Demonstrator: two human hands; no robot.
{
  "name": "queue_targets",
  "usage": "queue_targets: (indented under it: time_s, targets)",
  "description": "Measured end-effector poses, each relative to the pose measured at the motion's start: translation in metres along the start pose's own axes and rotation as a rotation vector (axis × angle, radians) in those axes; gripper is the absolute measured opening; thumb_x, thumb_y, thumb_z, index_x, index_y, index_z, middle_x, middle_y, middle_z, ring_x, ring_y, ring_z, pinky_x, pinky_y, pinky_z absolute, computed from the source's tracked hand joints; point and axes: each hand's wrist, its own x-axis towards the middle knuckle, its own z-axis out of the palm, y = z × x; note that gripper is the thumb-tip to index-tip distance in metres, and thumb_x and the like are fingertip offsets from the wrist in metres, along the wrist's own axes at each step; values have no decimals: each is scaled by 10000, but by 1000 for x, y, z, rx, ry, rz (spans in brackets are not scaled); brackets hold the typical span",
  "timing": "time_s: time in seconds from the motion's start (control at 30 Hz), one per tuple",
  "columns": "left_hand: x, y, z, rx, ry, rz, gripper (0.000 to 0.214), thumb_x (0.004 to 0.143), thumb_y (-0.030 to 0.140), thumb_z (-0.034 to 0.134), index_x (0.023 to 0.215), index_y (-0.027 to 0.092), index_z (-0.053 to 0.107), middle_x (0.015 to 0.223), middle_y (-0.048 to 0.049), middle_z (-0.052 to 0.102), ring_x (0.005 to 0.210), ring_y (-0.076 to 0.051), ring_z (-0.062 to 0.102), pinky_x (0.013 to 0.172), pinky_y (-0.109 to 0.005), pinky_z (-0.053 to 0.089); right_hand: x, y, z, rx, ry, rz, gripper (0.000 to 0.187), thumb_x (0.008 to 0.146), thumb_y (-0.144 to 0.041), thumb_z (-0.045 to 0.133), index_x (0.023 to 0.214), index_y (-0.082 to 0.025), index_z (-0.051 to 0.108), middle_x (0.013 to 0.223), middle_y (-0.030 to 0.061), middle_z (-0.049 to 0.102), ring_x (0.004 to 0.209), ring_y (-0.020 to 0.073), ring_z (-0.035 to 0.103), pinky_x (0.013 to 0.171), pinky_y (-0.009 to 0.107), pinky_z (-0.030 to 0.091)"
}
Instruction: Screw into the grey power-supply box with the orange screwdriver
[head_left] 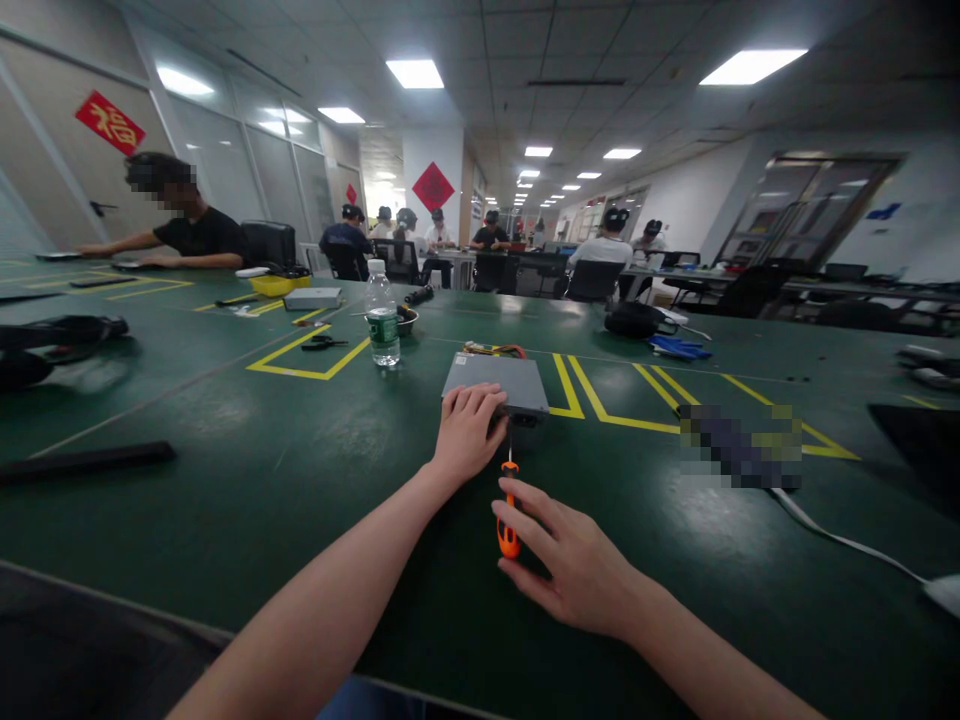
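A flat grey metal box (501, 381) lies on the green table (247, 470) in front of me, with coloured wires at its far edge. My left hand (469, 430) rests on its near left corner, fingers curled over the edge and pressing down. My right hand (566, 560) grips the orange handle of a small screwdriver (508, 520). The screwdriver's shaft points away from me, its tip at the box's near side.
A water bottle (383, 325) stands left of the box, with scissors (324, 343) and a small bowl nearby. Yellow tape lines mark the table. A white cable (840, 538) runs on the right. A black bar (86, 462) lies left. Other people sit at tables farther back.
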Motion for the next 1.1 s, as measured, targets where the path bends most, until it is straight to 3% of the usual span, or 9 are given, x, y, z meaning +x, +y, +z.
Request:
queue_targets:
  time_s: [0.1,0.23,0.3,0.5,0.77,1.0,1.1]
  targets:
    - [0,0,0,-4,-1,1,245,837,280,487,1081,268,499,1200,13,558,1164,-160,431,1034,-369,230,1,0,-1,-51,2,-48,351,859,-283,466,1186,-157,473,1233,183,498,992,223,582,760,334,517]
    - [0,1,-1,4,-6,1,240,840,286,482,1078,265,503,1204,10,555,1165,-158,430,1035,-366,232,0,3,4,-33,123,-50,219,846,-306,501,979,-134,531,1141,176,569,808,172,622,664,288,524]
    - [0,1,-2,11,-7,0,238,842,287,478,1076,264,507,1204,7,556,1162,-159,433,1032,-365,240,-1,3,5,-10,143,-17,225,839,-335,511,942,-135,520,1113,173,583,809,179,623,658,293,527]
    - [0,1,-1,10,4,-1,244,835,272,486,1077,264,512,1196,4,561,1159,-165,435,1029,-370,246,3,-2,-3,-11,-6,-12,375,856,-294,456,1204,-154,453,1212,174,510,1010,223,575,763,333,519]
    - [0,1,-2,23,-8,1,241,839,281,479,1077,261,512,1203,-4,555,1163,-170,435,1024,-371,254,-1,3,3,4,171,-17,218,842,-327,508,949,-138,491,1113,176,585,830,181,627,659,293,532]
    - [0,1,-1,20,2,0,243,832,275,490,1074,260,509,1199,3,558,1152,-167,441,1029,-370,245,3,0,-3,-22,22,-27,357,856,-301,459,1176,-142,462,1189,178,529,988,224,586,742,331,524]
    - [0,1,-1,24,-3,4,238,839,278,479,1075,259,509,1203,1,556,1156,-168,439,1028,-371,247,3,1,-2,-48,69,-53,304,860,-287,463,1119,-134,501,1178,181,541,911,197,611,712,304,524]
